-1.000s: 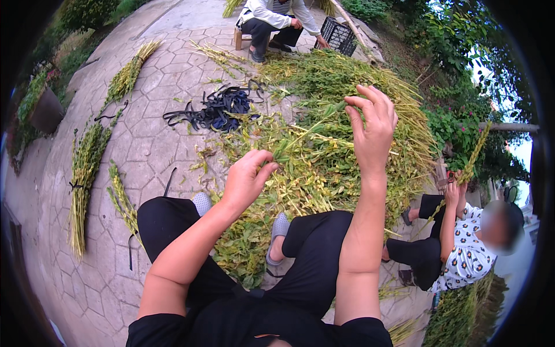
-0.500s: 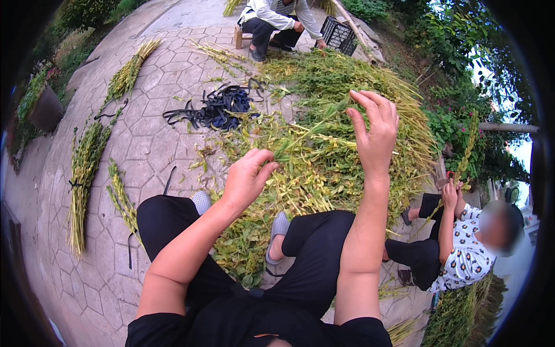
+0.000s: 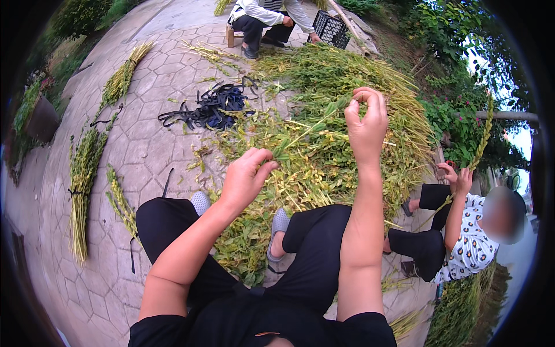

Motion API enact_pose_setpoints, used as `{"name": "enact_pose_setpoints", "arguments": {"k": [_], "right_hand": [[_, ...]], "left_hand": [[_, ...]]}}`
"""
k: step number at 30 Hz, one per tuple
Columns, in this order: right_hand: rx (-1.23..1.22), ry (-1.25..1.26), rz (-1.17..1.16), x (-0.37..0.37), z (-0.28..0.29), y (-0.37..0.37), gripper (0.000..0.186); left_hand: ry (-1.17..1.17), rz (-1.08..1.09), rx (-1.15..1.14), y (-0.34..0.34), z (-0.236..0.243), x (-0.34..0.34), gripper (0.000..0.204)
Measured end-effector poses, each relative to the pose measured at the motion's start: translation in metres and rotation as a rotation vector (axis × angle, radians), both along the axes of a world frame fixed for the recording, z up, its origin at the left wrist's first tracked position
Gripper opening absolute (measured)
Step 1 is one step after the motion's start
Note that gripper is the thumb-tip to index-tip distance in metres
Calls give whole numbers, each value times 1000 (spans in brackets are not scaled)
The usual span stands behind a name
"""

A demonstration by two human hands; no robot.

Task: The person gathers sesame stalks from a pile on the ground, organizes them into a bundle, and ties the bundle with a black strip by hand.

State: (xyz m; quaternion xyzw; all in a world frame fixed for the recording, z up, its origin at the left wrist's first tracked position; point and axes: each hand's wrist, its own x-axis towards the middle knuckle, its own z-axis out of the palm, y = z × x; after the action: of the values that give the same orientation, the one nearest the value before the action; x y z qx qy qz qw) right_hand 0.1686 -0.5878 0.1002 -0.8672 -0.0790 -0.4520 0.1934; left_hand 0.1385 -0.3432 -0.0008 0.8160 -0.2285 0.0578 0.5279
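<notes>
A thin green plant stalk [image 3: 309, 129] with leaves or pods along it stretches between my hands, above the heap of cut stalks. Its lower end is pinched between the thumb and fingers of my left hand [image 3: 250, 176]. Near the far end of the same stalk, my right hand [image 3: 368, 124] is closed, with thumb and forefinger curled together; the exact contact is partly hidden. Beneath lies a big heap of yellow-green stalks and leaves [image 3: 347, 156], reaching from my feet to the far right.
Dark straps [image 3: 222, 107] lie tangled on the paving [image 3: 139, 150]. Tied bundles [image 3: 87, 173] rest at left. One person [image 3: 269, 20] squats at the far side near a black crate [image 3: 331, 30]. Another person [image 3: 471, 243] sits at right, holding a long stalk [image 3: 483, 139].
My right thumb and fingers have closed together at the stalk's far end; they were more apart before. My left hand has barely moved. The person at right has raised their stalk.
</notes>
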Motion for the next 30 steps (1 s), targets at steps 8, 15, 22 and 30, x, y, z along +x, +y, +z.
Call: {"name": "enact_pose_setpoints", "arguments": {"k": [8, 15, 22, 30], "right_hand": [[1083, 66, 557, 0, -6, 13, 19], [1194, 169, 572, 3, 1, -16, 29], [1101, 394, 862, 1, -2, 3, 27], [1175, 344, 569, 11, -21, 3, 28]], "left_hand": [[-13, -36, -66, -2, 9, -2, 15], [-14, -19, -65, 7, -7, 4, 17], [89, -133, -74, 9, -8, 6, 19], [395, -228, -232, 21, 3, 17, 12]]}}
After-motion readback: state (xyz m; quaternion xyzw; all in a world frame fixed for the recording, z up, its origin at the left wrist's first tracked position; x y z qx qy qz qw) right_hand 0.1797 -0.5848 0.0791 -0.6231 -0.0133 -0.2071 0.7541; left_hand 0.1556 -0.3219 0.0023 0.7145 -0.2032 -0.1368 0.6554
